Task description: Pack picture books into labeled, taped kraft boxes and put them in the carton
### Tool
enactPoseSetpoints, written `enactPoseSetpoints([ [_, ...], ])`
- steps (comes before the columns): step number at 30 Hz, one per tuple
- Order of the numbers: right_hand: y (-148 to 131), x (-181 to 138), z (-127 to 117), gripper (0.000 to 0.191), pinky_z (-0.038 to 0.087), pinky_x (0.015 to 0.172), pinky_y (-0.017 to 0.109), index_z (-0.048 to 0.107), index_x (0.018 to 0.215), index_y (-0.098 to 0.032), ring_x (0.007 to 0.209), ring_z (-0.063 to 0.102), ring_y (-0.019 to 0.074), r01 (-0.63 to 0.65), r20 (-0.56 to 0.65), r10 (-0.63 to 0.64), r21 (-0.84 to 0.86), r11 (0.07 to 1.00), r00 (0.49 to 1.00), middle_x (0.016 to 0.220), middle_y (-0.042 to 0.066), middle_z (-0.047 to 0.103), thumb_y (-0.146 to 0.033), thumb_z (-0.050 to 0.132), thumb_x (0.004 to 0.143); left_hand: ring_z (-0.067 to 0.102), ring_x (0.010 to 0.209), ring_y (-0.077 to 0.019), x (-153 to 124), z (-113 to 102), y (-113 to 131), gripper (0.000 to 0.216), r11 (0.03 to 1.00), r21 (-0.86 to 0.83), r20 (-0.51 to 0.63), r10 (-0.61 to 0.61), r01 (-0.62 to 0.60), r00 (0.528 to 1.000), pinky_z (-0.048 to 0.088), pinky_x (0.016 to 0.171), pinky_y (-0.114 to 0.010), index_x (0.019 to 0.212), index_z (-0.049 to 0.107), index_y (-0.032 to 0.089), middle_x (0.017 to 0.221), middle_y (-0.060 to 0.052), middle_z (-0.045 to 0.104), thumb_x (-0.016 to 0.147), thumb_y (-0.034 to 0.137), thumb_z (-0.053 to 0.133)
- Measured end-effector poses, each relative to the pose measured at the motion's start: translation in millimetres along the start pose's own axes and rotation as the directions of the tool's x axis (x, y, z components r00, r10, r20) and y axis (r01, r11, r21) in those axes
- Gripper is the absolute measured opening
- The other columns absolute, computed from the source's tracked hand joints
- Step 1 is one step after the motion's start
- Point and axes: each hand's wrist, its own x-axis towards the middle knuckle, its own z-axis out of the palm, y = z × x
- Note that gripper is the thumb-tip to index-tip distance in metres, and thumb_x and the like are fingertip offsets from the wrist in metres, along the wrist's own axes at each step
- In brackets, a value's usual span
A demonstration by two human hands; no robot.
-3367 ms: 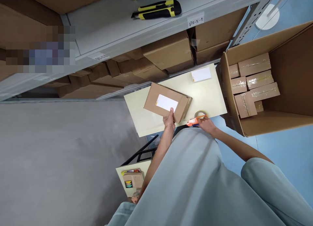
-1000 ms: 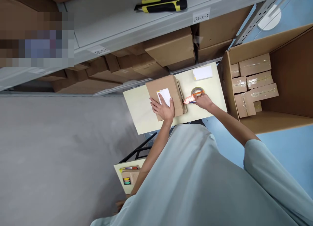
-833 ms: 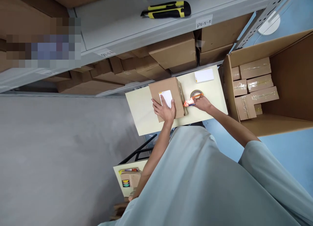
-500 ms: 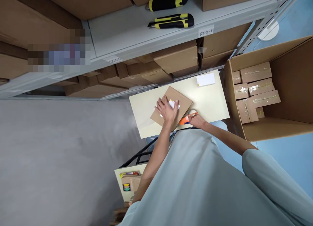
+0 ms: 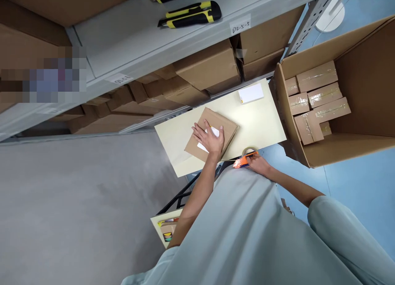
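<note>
A flat brown cardboard box (image 5: 216, 124) with a white label lies at an angle on the pale yellow table (image 5: 265, 120). My left hand (image 5: 209, 140) rests flat on its top, fingers spread, partly covering the label. My right hand (image 5: 258, 162) is closed round an orange tape dispenser (image 5: 245, 158) with a roll of tape, held at the table's near edge, to the right of the box and apart from it.
A small white pad (image 5: 250, 93) lies at the table's far right. A large open carton (image 5: 339, 124) holding several taped parcels stands to the right. Grey shelving (image 5: 129, 42) behind carries yellow-black utility knives (image 5: 191, 14) and brown boxes. A lower shelf (image 5: 165, 231) holds small items.
The box has been turned from square to angled under my left hand. My right hand has drawn the tape dispenser back from the box's right side to the table's near edge.
</note>
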Motion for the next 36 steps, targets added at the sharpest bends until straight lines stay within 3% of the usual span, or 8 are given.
enactPoseSetpoints([
  [6, 21, -27, -9, 0.038, 0.051, 0.107, 0.04, 0.061, 0.139, -0.003, 0.109, 0.078, 0.0318, 0.004, -0.027, -0.006, -0.046, 0.999, 1.0, 0.115, 0.023, 0.081, -0.023, 0.056, 0.108, 0.006, 0.171, -0.0435, -3, 2, 9, 0.087, 0.998, -0.038, 0.001, -0.044, 0.044, 0.999, 0.006, 0.135, -0.068, 0.17, 0.04, 0.015, 0.183, -0.025, 0.013, 0.101, 0.064, 0.059],
  [10, 41, -41, -16, 0.036, 0.052, 0.102, 0.04, 0.063, 0.136, -0.003, 0.104, 0.079, 0.0323, -0.039, -0.065, 0.035, -0.061, 0.997, 0.997, 0.108, 0.023, 0.082, -0.024, 0.057, 0.107, 0.008, 0.171, -0.0423, -5, 1, 7, 0.086, 0.999, -0.031, -0.001, -0.032, 0.031, 1.0, 0.007, 0.135, -0.067, 0.169, 0.042, 0.014, 0.182, -0.026, 0.016, 0.101, 0.065, 0.059],
  [14, 91, -86, -30, 0.04, 0.052, 0.095, 0.041, 0.067, 0.127, -0.002, 0.102, 0.078, 0.0354, -0.179, -0.051, 0.175, -0.087, 0.98, 0.983, 0.102, 0.026, 0.081, -0.037, 0.058, 0.109, 0.007, 0.171, -0.0425, -5, 0, 6, 0.086, 0.999, -0.033, -0.004, -0.02, 0.02, 1.0, 0.006, 0.136, -0.066, 0.168, 0.043, 0.014, 0.181, -0.027, 0.016, 0.101, 0.065, 0.058],
  [18, 148, -115, -67, 0.046, 0.05, 0.093, 0.042, 0.064, 0.131, -0.001, 0.103, 0.075, 0.0372, -0.374, -0.06, 0.369, -0.138, 0.917, 0.927, 0.108, 0.029, 0.08, -0.041, 0.051, 0.112, 0.005, 0.171, -0.0426, -5, 0, 7, 0.086, 0.999, -0.031, -0.006, -0.01, 0.01, 1.0, 0.007, 0.135, -0.067, 0.169, 0.042, 0.014, 0.181, -0.027, 0.016, 0.101, 0.065, 0.057],
  [21, 172, -91, -104, 0.051, 0.046, 0.1, 0.046, 0.058, 0.139, 0.003, 0.108, 0.073, 0.0384, -0.419, -0.085, 0.411, -0.125, 0.9, 0.908, 0.115, 0.032, 0.077, -0.04, 0.049, 0.112, 0.008, 0.171, -0.0424, -6, -1, 7, 0.086, 1.0, -0.016, -0.022, 0.001, -0.001, 1.0, 0.009, 0.135, -0.067, 0.169, 0.042, 0.014, 0.181, -0.028, 0.018, 0.102, 0.066, 0.057],
  [27, 164, 24, -159, 0.054, 0.04, 0.109, 0.053, 0.049, 0.147, 0.007, 0.118, 0.071, 0.0417, -0.404, -0.141, 0.394, -0.05, 0.914, 0.908, 0.121, 0.033, 0.076, -0.033, 0.046, 0.112, 0.012, 0.17, -0.0427, -7, -1, 7, 0.086, 1.0, 0.003, -0.013, 0.0, 0.0, 1.0, 0.01, 0.135, -0.066, 0.168, 0.043, 0.013, 0.18, -0.029, 0.019, 0.1, 0.064, 0.06],
  [31, 146, 68, -170, 0.053, 0.043, 0.108, 0.055, 0.051, 0.143, 0.01, 0.118, 0.071, 0.0439, -0.4, -0.153, 0.398, 0.023, 0.916, 0.904, 0.12, 0.035, 0.074, -0.032, 0.046, 0.111, 0.009, 0.171, -0.0423, -6, -1, 9, 0.087, 1.0, -0.007, 0.004, -0.014, 0.014, 1.0, 0.009, 0.135, -0.066, 0.169, 0.043, 0.016, 0.182, -0.026, 0.017, 0.099, 0.064, 0.062],
  [36, 120, 77, -167, 0.056, 0.047, 0.108, 0.055, 0.055, 0.139, 0.01, 0.119, 0.07, 0.0446, -0.408, -0.172, 0.415, 0.074, 0.91, 0.894, 0.122, 0.039, 0.071, -0.037, 0.043, 0.111, 0.005, 0.171, -0.0417, -5, -3, 11, 0.087, 0.998, -0.053, 0.015, -0.018, 0.019, 1.0, 0.007, 0.135, -0.066, 0.169, 0.042, 0.015, 0.183, -0.025, 0.013, 0.1, 0.064, 0.061],
])
